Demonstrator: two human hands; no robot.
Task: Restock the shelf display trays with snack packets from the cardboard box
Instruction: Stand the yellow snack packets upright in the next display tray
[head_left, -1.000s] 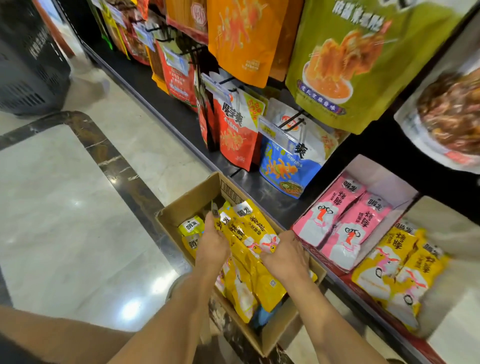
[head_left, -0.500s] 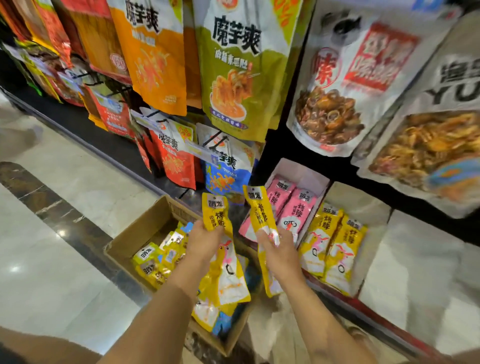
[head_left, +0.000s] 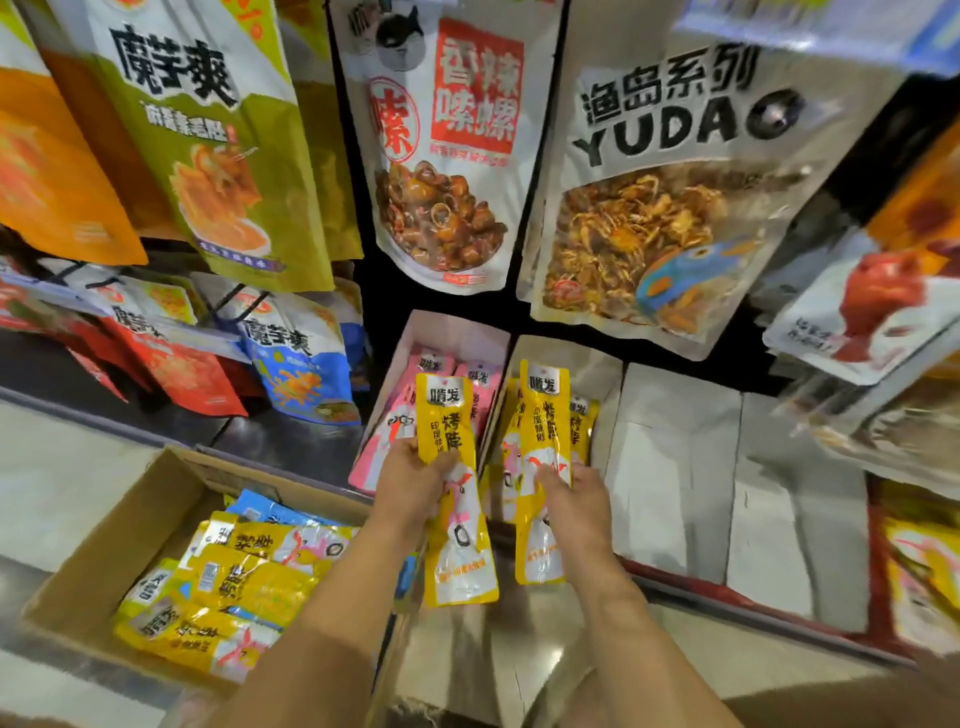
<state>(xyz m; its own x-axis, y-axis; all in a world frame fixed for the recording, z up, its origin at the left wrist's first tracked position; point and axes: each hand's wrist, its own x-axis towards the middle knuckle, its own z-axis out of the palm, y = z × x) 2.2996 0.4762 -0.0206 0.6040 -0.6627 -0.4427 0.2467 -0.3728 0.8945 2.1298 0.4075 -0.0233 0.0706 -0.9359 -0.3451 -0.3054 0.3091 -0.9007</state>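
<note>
Left hand (head_left: 415, 483) clamps yellow packet (head_left: 457, 519); right hand (head_left: 571, 499) clamps second yellow packet (head_left: 540, 426); "YUDAO" pouch (head_left: 670, 197) above.

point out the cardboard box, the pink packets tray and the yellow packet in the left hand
cardboard box (head_left: 98, 540): head view, inner left wall
pink packets tray (head_left: 457, 330): head view, white back wall
yellow packet in left hand (head_left: 447, 415): head view, upper printed face

Tray (head_left: 530, 358) contents partly hidden
</note>
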